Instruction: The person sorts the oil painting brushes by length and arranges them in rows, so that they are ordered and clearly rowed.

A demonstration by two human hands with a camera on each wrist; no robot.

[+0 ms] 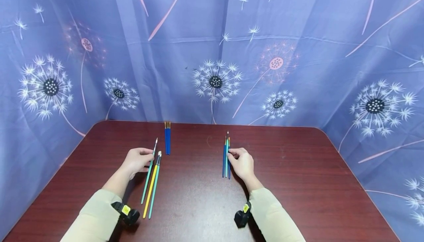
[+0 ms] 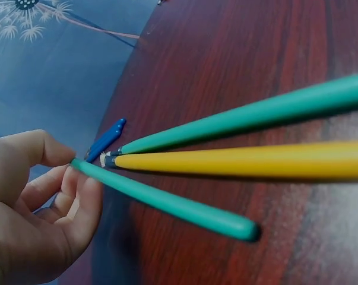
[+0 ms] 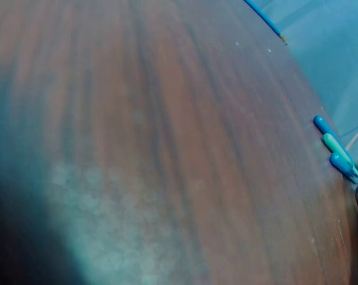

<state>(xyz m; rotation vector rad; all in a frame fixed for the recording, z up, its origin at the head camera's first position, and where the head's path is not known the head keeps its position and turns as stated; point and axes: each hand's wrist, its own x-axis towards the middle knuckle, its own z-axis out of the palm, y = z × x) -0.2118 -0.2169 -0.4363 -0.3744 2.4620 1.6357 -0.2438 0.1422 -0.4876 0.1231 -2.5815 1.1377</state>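
Observation:
My left hand (image 1: 135, 161) pinches a green paintbrush (image 2: 167, 203) between thumb and fingers, its white bristles pointing away. Just to the right lie a yellow paintbrush (image 1: 150, 191) and another green paintbrush (image 1: 154, 190), side by side with white bristles at the far end. Over on the right, my right hand (image 1: 243, 164) pinches a light green paintbrush (image 1: 226, 165) near its upper part. That brush is between a blue paintbrush (image 1: 223, 162) and a second blue paintbrush (image 1: 229, 171). In the right wrist view only fingertips and the handle ends show at the right edge.
Three blue paintbrushes (image 1: 167, 141) lie together near the back edge of the dark red wooden table (image 1: 198, 197). A blue curtain (image 1: 179, 69) with dandelion prints hangs behind the table and along both sides.

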